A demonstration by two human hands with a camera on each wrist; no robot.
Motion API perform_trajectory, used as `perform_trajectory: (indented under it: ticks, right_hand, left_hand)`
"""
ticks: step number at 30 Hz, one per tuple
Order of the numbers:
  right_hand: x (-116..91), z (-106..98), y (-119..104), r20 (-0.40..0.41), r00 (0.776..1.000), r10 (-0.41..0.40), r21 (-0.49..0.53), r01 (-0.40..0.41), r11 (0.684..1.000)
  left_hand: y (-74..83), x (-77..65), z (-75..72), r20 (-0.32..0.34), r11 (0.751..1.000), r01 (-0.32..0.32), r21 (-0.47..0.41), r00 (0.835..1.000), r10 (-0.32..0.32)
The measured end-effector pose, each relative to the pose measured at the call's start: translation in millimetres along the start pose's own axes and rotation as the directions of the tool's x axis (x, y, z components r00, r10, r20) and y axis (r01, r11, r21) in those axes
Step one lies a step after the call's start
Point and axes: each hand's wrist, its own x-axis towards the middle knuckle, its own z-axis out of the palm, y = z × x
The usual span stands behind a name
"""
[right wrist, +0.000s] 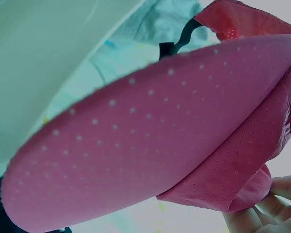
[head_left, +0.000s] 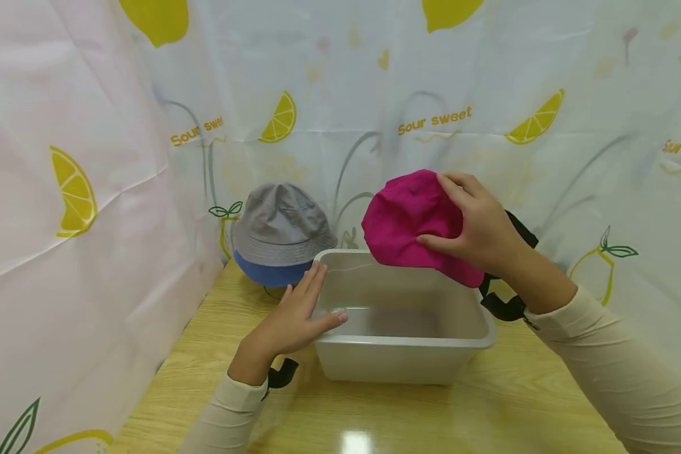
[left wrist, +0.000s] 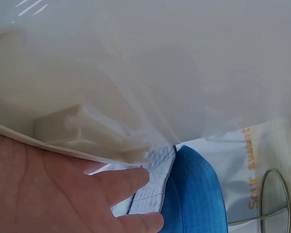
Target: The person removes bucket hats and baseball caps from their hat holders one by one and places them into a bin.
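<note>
Head view: our right hand (head_left: 482, 230) pinches the magenta cap (head_left: 403, 217) between thumb and fingers, above the far right rim of the plastic bin (head_left: 391, 364). Our left hand (head_left: 295, 321), fingers extended, rests on the left rim.

Left wrist view: we observe a blue hat (left wrist: 196, 189) beyond the fingers.

Right wrist view: we observe the cap's white-dotted visor (right wrist: 126, 141).

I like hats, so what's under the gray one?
Under the gray hat is a blue brim, with a wire loop below. The rest is covered.
</note>
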Motion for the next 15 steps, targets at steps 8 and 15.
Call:
perform_trajectory:
  ticks: [8, 15]
  right_hand:
    - [-9.1, 17.4, -5.7, 0.043, 0.999, -0.009, 0.015, 0.008, 1.0]
    - [-14.9, 28.5, -9.5, 0.082, 0.996, -0.018, 0.043, 0.015, 0.999]
  left_hand:
    - [-1.8, -0.4, 0.7, 0.013, 1.0, 0.021, 0.009, 1.0, -0.021]
    - [-1.4, 0.9, 0.9, 0.007, 1.0, 0.016, 0.011, 1.0, -0.016]
